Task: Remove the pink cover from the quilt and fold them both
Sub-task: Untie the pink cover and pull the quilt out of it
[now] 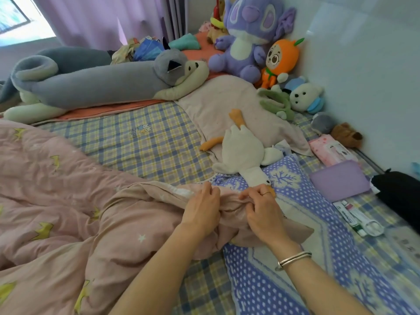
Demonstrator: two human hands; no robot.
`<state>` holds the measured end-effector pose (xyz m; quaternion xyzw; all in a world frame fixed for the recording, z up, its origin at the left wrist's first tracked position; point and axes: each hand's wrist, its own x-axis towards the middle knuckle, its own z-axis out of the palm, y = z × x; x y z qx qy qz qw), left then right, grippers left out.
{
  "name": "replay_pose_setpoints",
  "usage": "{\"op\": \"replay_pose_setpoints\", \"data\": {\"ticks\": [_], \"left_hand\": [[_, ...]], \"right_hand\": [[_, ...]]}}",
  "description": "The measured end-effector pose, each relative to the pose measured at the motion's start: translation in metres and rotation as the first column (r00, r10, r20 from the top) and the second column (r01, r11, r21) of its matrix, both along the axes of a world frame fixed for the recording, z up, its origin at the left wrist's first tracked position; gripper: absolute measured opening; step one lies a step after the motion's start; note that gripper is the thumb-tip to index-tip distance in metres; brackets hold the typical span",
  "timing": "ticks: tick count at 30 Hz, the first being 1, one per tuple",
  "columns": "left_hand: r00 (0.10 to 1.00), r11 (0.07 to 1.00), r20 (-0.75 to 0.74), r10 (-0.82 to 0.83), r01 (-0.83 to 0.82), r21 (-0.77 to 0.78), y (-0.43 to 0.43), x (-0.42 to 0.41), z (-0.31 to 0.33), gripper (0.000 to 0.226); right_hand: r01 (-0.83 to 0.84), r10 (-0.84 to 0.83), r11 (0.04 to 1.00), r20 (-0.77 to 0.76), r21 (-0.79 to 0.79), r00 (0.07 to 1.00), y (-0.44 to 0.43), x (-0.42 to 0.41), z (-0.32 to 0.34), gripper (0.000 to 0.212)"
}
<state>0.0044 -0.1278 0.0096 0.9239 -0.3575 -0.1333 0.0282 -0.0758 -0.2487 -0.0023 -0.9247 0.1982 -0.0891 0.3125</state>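
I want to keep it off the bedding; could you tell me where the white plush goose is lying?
The white plush goose lies right of centre in the head view, its beak by the right hand, across the pale pink pillow.

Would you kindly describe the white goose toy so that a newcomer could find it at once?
Start at the purple polka-dot pillow on the plaid sheet, just beyond both hands. The white goose toy lies stretched from that pillow onto the pale pink one behind. Alone among the plush toys, it has a long neck, orange bill and orange feet.
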Motion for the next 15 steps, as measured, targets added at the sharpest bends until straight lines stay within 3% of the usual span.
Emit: {"op": "replay_pose_setpoints", "data": {"ticks": [6,11,15], "left_hand": [[0.992,0.993,0.032,0.12,-0.119,-0.015,0.009,0.004,-0.005,0.022],[0.997,0.983,0.058,-0.06,0.069,-0.173,0.013,0.002,0.001,0.03],[0.988,0.947,0.078,-0.136,0.152,-0.284,0.017,0.001,0.002,0.026]], "right_hand": [[0.001,0.0,1.0,0.064,-0.026,0.998,0.007,0.006,-0.006,0.034],[0.062,-0.042,0.969,0.086,-0.238,0.995,0.015,0.013,-0.003,0.023],[-0.14,0.14,0.964,-0.016,-0.227,0.99,0.024,0.018,-0.003,0.033]]}}
